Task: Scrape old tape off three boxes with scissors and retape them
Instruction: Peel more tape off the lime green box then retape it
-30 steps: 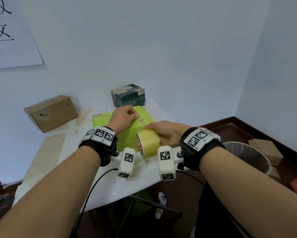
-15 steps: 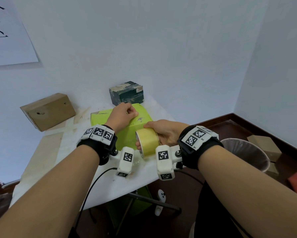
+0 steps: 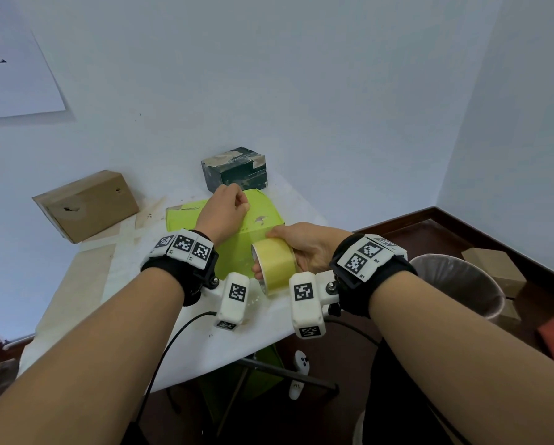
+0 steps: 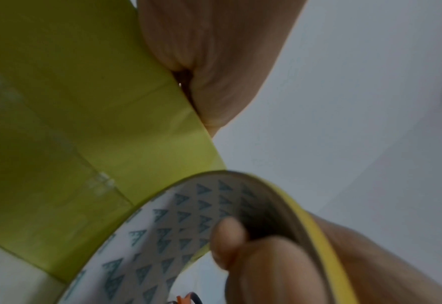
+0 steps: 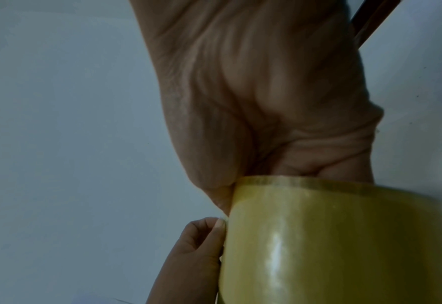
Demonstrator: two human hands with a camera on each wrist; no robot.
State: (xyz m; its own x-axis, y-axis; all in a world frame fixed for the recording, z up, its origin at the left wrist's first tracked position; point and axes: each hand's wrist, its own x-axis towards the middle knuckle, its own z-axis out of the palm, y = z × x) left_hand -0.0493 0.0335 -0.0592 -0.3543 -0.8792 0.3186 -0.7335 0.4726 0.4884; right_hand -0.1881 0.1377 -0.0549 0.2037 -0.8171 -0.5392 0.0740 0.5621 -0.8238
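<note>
Boxes are what this job turns on, and three stand on the white table (image 3: 186,342). Going from the left: a brown box (image 3: 86,205) sits at the far left edge against the wall, well apart from the work. The green box (image 3: 186,216) lies flat near the middle of the tabletop, toward the far side, and it is the one in hand. On its top rests the left hand (image 3: 224,208), fingers curled with the fingertips pressing down; I judge it pins the free end of the tape, though the clear strip itself is hard to make out. Behind the green box, at the far edge, stands a dark box (image 3: 234,170) with torn patches on top.

Next comes the tape roll (image 3: 274,264), held just off the near side of the green box. The right hand (image 3: 307,248) grips it, thumb on the outer face and a finger hooked through the core. No scissors are in view.

To do this step well, I would keep the left fingertips firmly down, draw the roll straight toward the near edge with steady tension, and keep the strip along the seam so it lies without wrinkles. Past the right edge of the table stands a bin (image 3: 461,284).
</note>
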